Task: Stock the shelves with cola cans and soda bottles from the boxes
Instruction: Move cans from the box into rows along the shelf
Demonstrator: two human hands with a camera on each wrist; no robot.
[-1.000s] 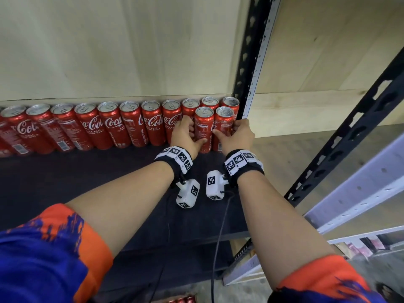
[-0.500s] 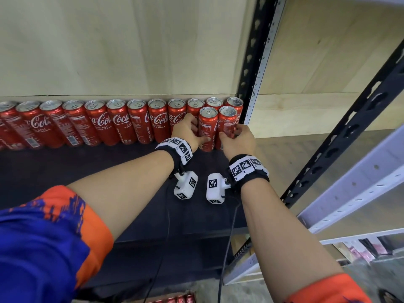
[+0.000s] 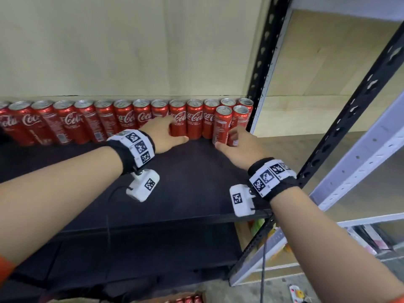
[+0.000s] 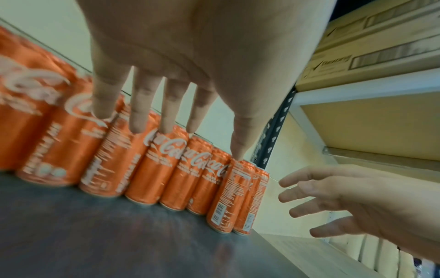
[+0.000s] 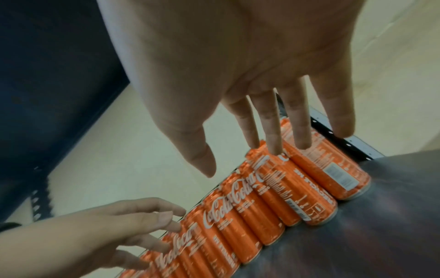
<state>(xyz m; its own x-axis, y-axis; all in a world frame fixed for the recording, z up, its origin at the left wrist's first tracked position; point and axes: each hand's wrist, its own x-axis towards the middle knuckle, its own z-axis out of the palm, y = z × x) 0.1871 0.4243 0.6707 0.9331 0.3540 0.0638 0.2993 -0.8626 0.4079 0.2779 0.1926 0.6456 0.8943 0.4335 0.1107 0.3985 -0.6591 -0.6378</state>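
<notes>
red glossy metal cola cans (image 3: 194,121), silvery tops | matt dark smooth shelf board (image 3: 185,182) | black perforated metal upright (image 3: 262,62) | pale wood-grain back panel (image 3: 120,47)

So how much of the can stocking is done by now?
Done: a full back row of cans lines the shelf, plus two front cans at its right end. In hand: nothing; the left hand and right hand are open. Left: most of the front; bottles aren't visible.
</notes>
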